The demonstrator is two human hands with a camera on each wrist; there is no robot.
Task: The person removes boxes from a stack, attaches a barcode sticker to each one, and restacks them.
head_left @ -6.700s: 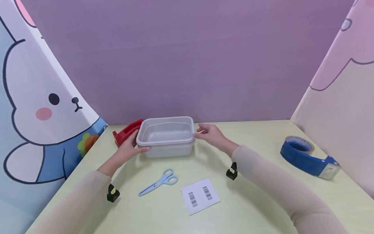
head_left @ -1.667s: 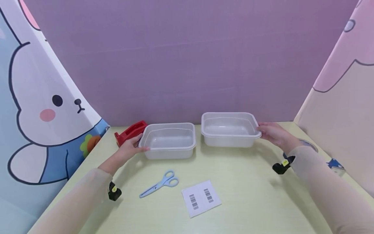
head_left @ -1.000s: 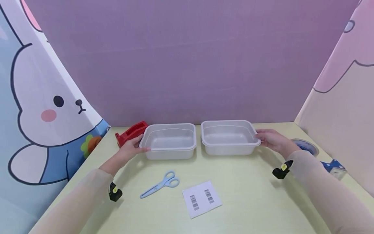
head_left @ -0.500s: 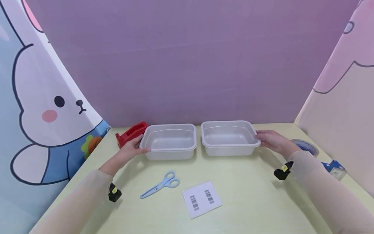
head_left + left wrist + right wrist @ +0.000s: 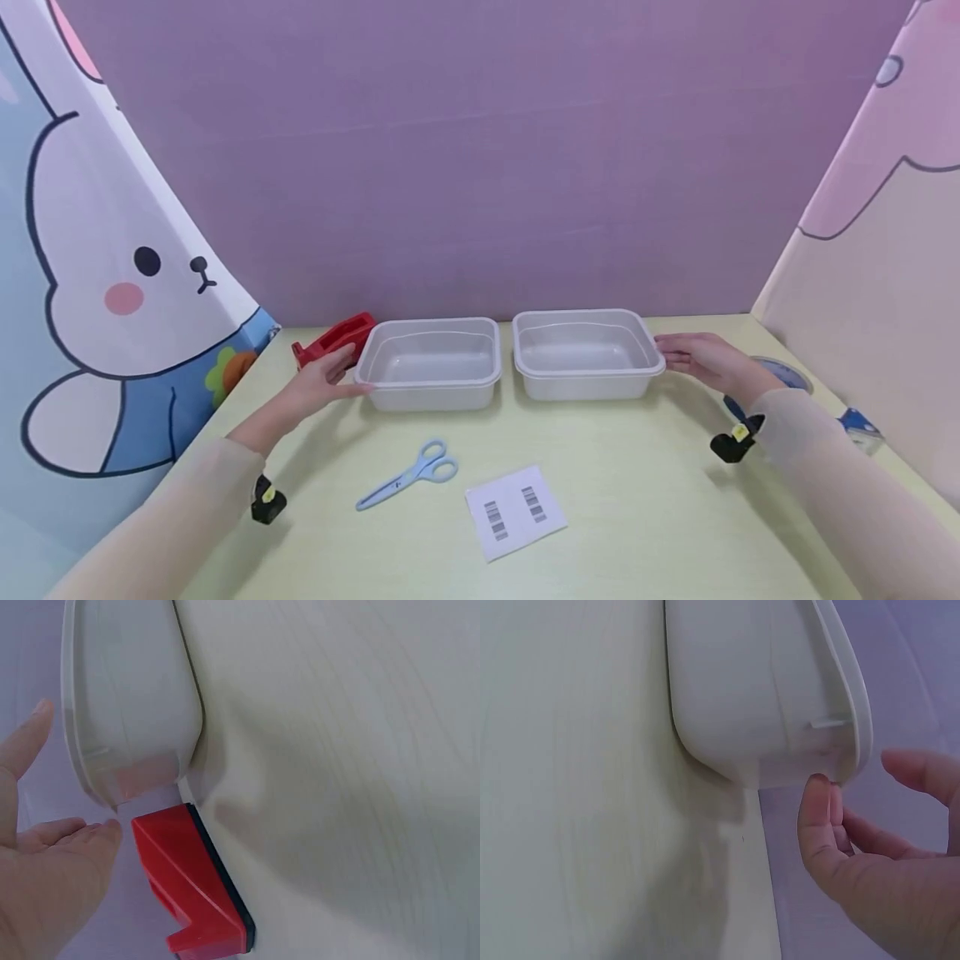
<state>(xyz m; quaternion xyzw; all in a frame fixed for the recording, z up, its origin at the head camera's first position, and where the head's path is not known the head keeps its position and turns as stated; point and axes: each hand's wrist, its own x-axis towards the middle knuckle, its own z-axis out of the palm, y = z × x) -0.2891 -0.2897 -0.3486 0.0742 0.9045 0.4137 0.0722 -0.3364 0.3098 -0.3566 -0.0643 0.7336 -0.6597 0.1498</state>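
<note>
Two white plastic containers stand side by side in the head view, a left container (image 5: pixel 431 397) and a right container (image 5: pixel 585 388). My left hand (image 5: pixel 303 398) is beside the left container's near corner, thumb and fingers spread. In the left wrist view the left hand (image 5: pixel 56 870) has its fingertips just off the container's rim (image 5: pixel 71 742). My right hand (image 5: pixel 708 362) is at the right end of the right container. The right wrist view has the right hand (image 5: pixel 885 862) with thumb and fingers apart near the rim; whether a fingertip touches it, I cannot tell.
A red tape dispenser (image 5: pixel 337 337) lies behind the left hand. Light-blue scissors (image 5: pixel 412 475) and a white sheet with two barcodes (image 5: pixel 516 512) lie in front. A blue tape dispenser (image 5: pixel 861 429) is partly hidden behind the right forearm.
Earlier the containers were nested; my right hand lifted one out and set it down to the right. Both hands have since let go, the left drawing back leftward.
</note>
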